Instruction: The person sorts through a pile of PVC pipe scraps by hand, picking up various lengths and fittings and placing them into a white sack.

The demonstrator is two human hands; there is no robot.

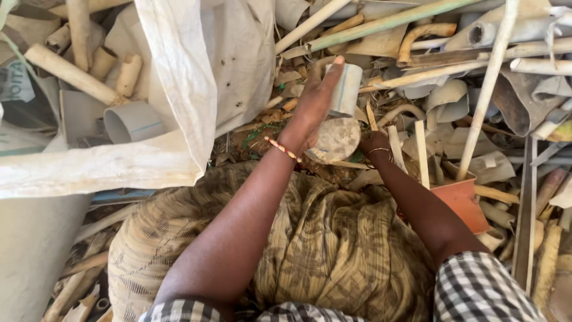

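Amid a heap of broken plastic pipe, a person's left hand (314, 104) holds a short pale pipe piece (345, 89) in a closed grip, above a round dusty lump (338, 139). The right hand (374, 142) is half hidden behind that lump (its grip cannot be told). A white woven sack (196, 77) hangs beside.

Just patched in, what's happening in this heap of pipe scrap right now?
A person sits over a pile of broken plastic pipe pieces. The left hand holds up a short pale grey pipe section. The right hand is mostly hidden behind a round, dusty, stone-like lump, which it touches. A white woven sack lies open at the left.
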